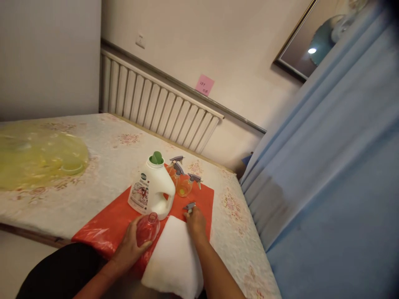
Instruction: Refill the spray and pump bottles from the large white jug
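A jug (152, 187) stands on a mat (204, 198) on the bench (102, 158), spray bottles (182, 182) just right behind it, a towel (174, 253) in front.

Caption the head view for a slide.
Left hand holds an open red bottle; right hand grips a grey sprayer head.

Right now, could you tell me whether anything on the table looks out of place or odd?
One thing: the small clear bottle in the left hand has no top, and a grey spray head lies loose on the red sheet at the right hand. The white detergent jug stands upright; no spill shows.
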`<state>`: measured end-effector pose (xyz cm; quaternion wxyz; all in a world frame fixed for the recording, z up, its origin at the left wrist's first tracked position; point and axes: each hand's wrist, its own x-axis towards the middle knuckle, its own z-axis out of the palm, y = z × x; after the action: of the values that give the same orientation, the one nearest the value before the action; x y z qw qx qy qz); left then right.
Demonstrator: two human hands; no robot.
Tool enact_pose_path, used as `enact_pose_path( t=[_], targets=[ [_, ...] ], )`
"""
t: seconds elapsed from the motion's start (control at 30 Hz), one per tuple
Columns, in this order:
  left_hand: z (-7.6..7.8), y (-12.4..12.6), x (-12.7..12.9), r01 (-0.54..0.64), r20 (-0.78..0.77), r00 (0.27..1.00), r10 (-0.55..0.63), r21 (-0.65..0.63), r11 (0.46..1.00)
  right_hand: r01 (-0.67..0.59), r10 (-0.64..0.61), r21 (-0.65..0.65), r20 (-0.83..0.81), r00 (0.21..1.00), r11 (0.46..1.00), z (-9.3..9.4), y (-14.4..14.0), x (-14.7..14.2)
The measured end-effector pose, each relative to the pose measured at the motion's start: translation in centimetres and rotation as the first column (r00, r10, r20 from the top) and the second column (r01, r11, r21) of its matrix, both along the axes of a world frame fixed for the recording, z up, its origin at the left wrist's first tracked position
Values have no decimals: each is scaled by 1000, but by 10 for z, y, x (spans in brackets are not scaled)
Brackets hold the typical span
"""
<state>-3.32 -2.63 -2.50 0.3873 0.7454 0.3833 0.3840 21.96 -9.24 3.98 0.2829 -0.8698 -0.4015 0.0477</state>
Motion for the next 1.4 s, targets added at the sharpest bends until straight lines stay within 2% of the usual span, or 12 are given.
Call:
enact_pose_path(
  t=[0.2,0.37,0.57,0.73,0.87,1.03,1.17,1.27,1.4],
  targets=[
    [-6,0,0,3,12,1000,-3,-15,1000,76,-67,-92,97,993,993,-9,13,3],
    [-10,1,1,-2,31,1000,1,8,1000,107,-91,-120,130,987,987,-6,16,5],
    [-10,1,2,-13,57,998,13,4,1000,64,-63,-9,94,994,998,22,7,5],
    [-8,1,2,-2,84,996,1,14,1000,-10,14,182,-19,1000,983,58,-11,-3],
    [-5,0,0,-6,82,997,3,45,999,-96,147,364,-115,982,926,85,-25,-24],
    [5,-1,-2,0,80,997,-5,54,999,-180,330,528,-205,922,830,118,-35,-57],
    [8,0,-3,11,71,997,-15,57,998,-167,459,692,-261,849,702,140,-33,-81],
    [6,0,-2,15,65,998,-19,58,998,-142,526,760,-289,800,634,149,-27,-97],
    [2,0,-1,16,72,997,-21,70,997,-141,541,769,-295,787,623,147,-12,-114]
  ],
)
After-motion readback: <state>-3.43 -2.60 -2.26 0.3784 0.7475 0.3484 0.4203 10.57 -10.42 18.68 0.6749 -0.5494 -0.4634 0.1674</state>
